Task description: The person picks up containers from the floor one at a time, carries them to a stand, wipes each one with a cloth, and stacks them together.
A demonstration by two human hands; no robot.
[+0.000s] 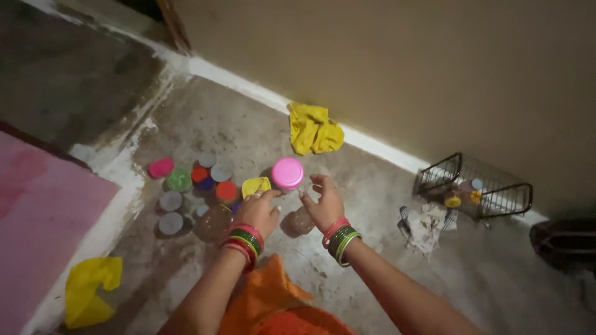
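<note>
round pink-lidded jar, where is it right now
In the head view the round pink-lidded jar stands on the grey concrete floor just beyond both hands, between the left hand and right hand, below the crumpled yellow cloth.

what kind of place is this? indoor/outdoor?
Likely a home floor, indoors: bare concrete floor meeting a painted wall. Small jars with coloured lids stand on the ground, with a wire basket and a yellow cloth by the wall. Both hands reach toward a pink-lidded jar.
</note>
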